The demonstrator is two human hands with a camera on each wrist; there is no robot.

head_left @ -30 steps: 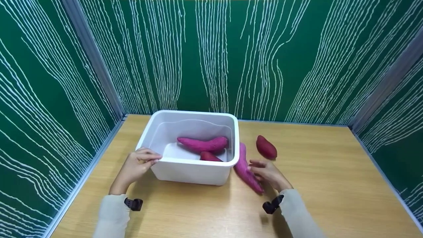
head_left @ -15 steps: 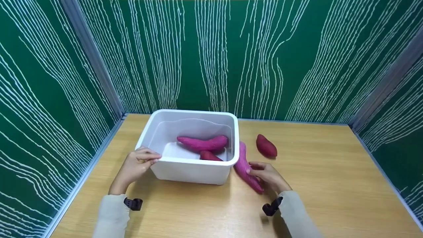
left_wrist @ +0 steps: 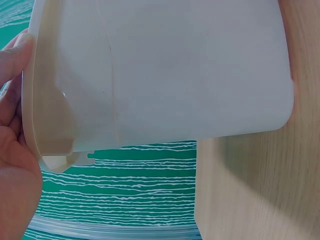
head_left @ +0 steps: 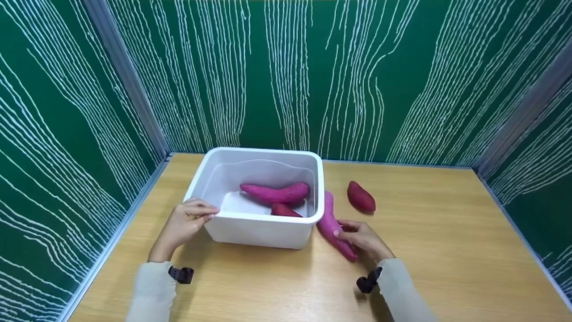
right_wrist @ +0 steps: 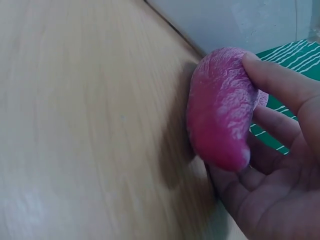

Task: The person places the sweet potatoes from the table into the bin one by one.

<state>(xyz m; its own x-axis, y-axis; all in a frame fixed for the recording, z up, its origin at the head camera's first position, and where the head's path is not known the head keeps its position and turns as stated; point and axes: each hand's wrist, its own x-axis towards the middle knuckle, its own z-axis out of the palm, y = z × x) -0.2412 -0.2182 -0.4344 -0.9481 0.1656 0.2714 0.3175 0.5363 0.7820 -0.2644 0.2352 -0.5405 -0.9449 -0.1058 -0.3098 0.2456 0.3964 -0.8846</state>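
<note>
A white plastic bin [head_left: 259, 233] stands on the table, and my left hand [head_left: 187, 222] pinches its near left rim between thumb and fingers. In the left wrist view the thumb lies against that rim. Beside the bin's right wall lies a long pink-purple sweet potato [head_left: 333, 230]. My right hand [head_left: 364, 239] holds it, the thumb on top and the fingers along its far side, as the right wrist view shows. Inside the bin are another purple sweet potato [head_left: 277, 193] and a dark red one [head_left: 284, 210], partly hidden by the near rim.
A small dark red sweet potato [head_left: 361, 197] lies on the wooden table [head_left: 438, 241], behind and right of my right hand. Green panels [head_left: 286, 80] with white wavy lines wall the table at the back and both sides.
My right hand has moved slightly and its thumb has come down onto the long sweet potato, which lies where it was. The left hand keeps its grip on the rim.
</note>
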